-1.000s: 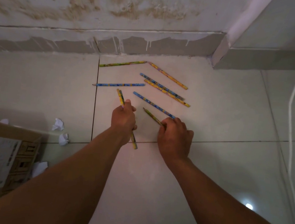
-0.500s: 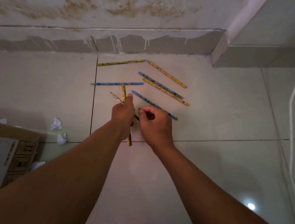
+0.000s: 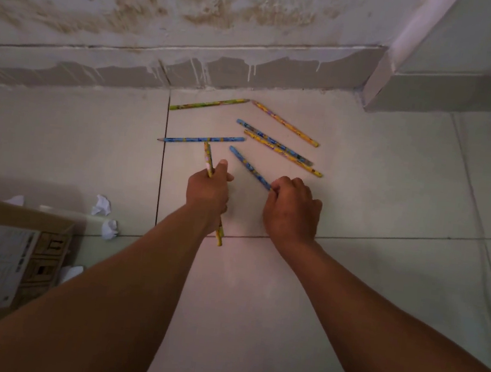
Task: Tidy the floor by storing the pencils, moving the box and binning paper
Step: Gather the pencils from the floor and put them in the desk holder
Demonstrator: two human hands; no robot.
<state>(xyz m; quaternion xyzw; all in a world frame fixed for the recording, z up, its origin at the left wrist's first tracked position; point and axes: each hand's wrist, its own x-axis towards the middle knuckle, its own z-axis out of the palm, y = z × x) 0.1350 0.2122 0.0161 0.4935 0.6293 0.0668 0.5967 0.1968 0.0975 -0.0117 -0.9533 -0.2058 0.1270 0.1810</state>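
Left hand (image 3: 207, 190) was fisted round gathered pencils (image 3: 209, 158), right hand (image 3: 292, 211) pinched the blue pencil (image 3: 249, 168), whose round barrel could've rolled away on smooth tile.

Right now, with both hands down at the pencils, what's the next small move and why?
Probably pinch and lift the blue pencil with the right hand, then pass it to the left hand. The right fingertips already sit at its near end, though whether they have closed on it is hidden. The left hand holds a yellow pencil, perhaps more, and five others lie loose on the floor.
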